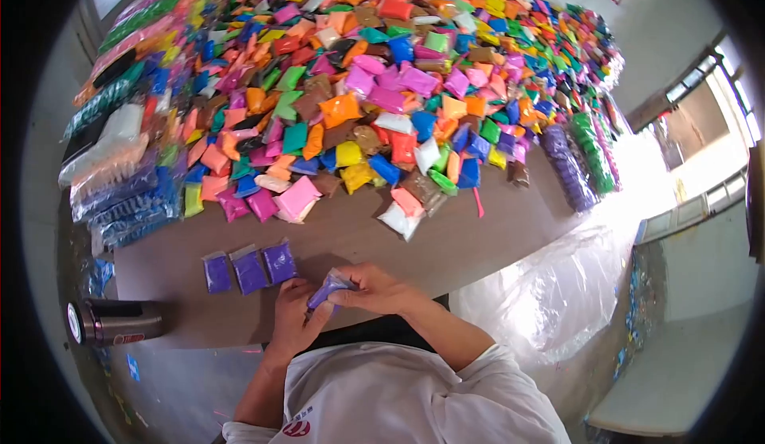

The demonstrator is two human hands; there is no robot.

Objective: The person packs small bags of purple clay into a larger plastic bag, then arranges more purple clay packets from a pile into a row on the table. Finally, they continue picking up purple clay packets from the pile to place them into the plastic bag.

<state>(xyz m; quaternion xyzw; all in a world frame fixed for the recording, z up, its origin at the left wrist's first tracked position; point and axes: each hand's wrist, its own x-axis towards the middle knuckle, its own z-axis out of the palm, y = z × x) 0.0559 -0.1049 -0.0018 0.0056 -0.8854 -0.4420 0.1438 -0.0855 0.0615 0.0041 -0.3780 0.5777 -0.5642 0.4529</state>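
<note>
Between my two hands, just above the table's near edge, is a small clear packet of purple clay-like material [328,286]. My left hand [299,316] grips its lower left side with the thumb on top. My right hand [374,289] pinches its upper right part, fingers curled over the clear plastic. To the left of my hands, three more purple packets lie flat in a row: a left packet [216,273], a middle packet [249,269] and a right packet [280,262], the last one closest to my left hand.
A large heap of small colourful packets [366,109] covers the far part of the table [358,233]. Stacked long bags [127,173] stand at left, beyond a metal flask [115,322]. Purple and green rolled packs [567,169] lie at right, above clear plastic sheeting [534,293].
</note>
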